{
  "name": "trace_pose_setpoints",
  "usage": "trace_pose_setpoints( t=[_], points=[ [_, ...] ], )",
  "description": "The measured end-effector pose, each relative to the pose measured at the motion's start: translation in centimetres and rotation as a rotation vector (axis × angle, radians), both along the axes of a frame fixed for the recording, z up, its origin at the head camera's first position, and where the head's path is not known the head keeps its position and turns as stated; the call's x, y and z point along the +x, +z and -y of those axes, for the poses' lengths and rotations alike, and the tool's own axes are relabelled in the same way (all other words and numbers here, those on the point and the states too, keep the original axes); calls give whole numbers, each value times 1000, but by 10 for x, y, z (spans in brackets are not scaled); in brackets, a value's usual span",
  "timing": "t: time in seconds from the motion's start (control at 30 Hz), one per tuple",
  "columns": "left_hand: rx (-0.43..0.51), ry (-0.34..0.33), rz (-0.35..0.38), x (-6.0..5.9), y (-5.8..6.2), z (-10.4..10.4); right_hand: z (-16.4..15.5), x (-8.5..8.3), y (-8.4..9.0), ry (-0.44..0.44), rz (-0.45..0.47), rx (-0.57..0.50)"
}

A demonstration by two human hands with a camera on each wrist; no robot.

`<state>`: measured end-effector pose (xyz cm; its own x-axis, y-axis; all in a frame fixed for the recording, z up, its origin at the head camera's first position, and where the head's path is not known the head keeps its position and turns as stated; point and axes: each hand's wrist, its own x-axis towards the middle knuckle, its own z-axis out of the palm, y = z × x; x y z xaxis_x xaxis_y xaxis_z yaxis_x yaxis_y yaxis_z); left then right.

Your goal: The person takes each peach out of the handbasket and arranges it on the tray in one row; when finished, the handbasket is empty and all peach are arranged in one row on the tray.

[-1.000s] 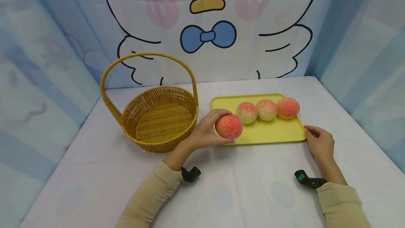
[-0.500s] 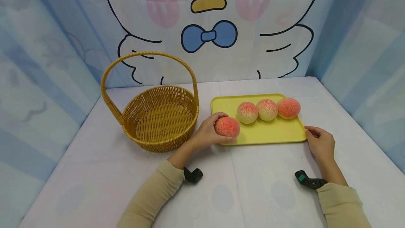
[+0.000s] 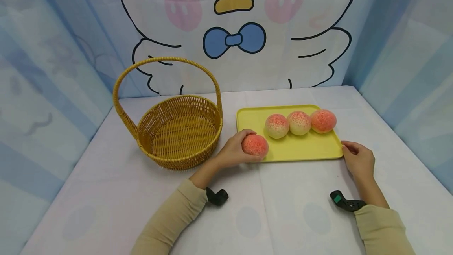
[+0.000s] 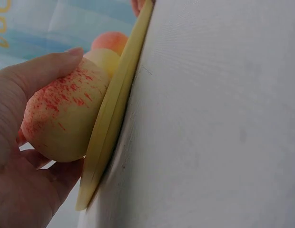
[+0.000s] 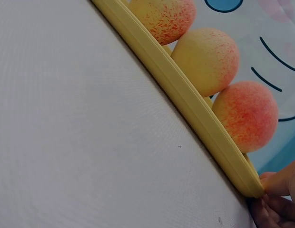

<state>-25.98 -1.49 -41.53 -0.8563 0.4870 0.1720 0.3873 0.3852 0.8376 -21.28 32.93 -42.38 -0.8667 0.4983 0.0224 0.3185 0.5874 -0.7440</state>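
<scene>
My left hand [image 3: 234, 150] grips a red-flecked peach [image 3: 255, 146] at the near left corner of the yellow tray [image 3: 301, 150]. In the left wrist view the thumb lies over this peach [image 4: 66, 114], with fingers curled beneath, and its pale side is right at the tray rim [image 4: 109, 123]. On the tray, three more peaches stand in a row: a pale one [image 3: 277, 126], another pale one [image 3: 299, 123] and a redder one [image 3: 323, 121]. My right hand [image 3: 359, 160] pinches the tray's near right corner, thumb and fingers about the rim [image 5: 250, 183] in the right wrist view.
A golden wicker basket [image 3: 180, 137] with a tall arched handle [image 3: 166, 59] stands left of the tray, behind my left forearm. Everything rests on a white tablecloth [image 3: 283, 215]. A cartoon-printed curtain [image 3: 269, 70] hangs behind, with blue curtains at both sides.
My left hand has lowered with the peach onto the tray's near left corner. My right hand, the basket and the other peaches have stayed where they were.
</scene>
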Motion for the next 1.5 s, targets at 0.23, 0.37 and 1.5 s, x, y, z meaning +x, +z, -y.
trace_pose_setpoints(
  t=[0.23,0.37,1.5],
  points=[
    [-40,52,19,-1,1,0,0,-1,1,2,-4,7],
    [-43,72,-1,-1,2,0,1,0,2,1,3,2],
    [-98,203,41,-14,16,-2,1,0,0,-10,-9,-1]
  ],
)
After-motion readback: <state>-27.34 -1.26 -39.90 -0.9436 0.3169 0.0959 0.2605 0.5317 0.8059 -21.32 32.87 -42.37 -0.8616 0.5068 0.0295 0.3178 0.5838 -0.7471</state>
